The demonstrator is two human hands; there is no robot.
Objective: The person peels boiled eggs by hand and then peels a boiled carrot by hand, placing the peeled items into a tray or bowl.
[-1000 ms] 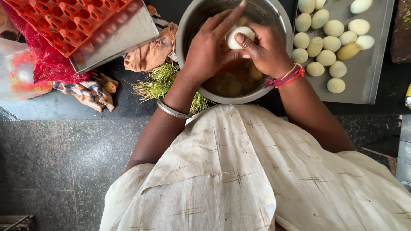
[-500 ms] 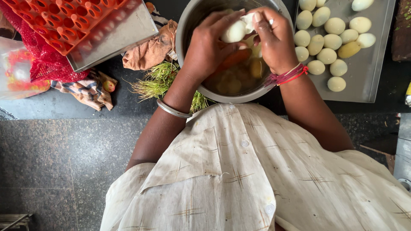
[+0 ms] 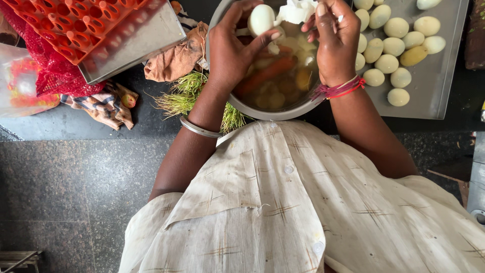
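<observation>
A peeled egg [image 3: 261, 19] was gripped between the thumb and curled fingers of the left hand [image 3: 233, 48], above the metal bowl [image 3: 262, 107]. A piece of white shell [image 3: 297, 10] was pinched by the right hand [image 3: 336, 43], just beside the egg.

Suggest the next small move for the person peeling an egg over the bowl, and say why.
Probably drop the shell piece from the right hand into the bowl: the left hand holds an egg that looks peeled, and the shell is already off it.
</observation>
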